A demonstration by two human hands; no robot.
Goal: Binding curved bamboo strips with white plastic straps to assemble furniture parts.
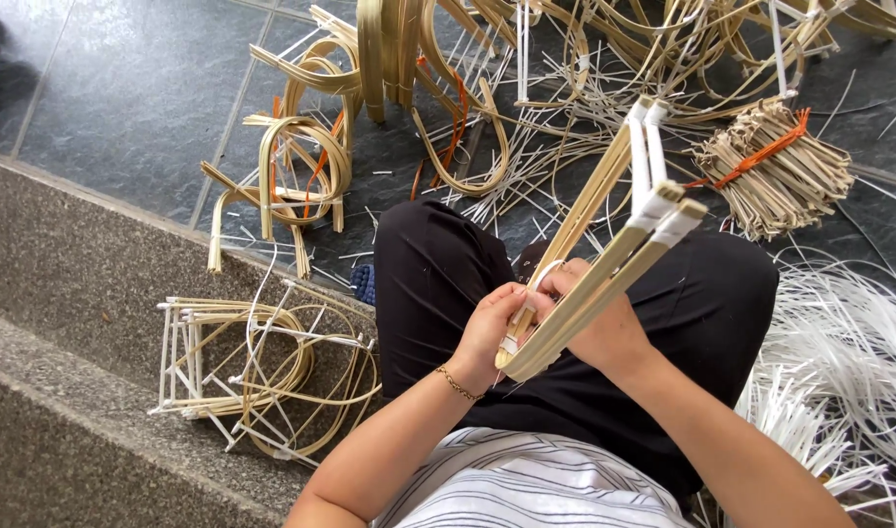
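I sit with black trousers over my knees and hold a bamboo frame [604, 244] of several long pale slats, bound at the ends with white strips, slanting up and to the right. My left hand [490, 328] grips its lower end, fingers curled around the slats near a white binding. My right hand [604, 328] clasps the same slats from the right, partly hidden behind them. A thin white strip [546, 274] loops between my fingers at the joint.
Finished bamboo frames [262, 367] lie stacked on the stone step at left. Bent bamboo loops [301, 166] are scattered on the dark tile floor. A bundle of short sticks tied with orange cord [776, 166] lies at right, white strips [849, 352] beside it.
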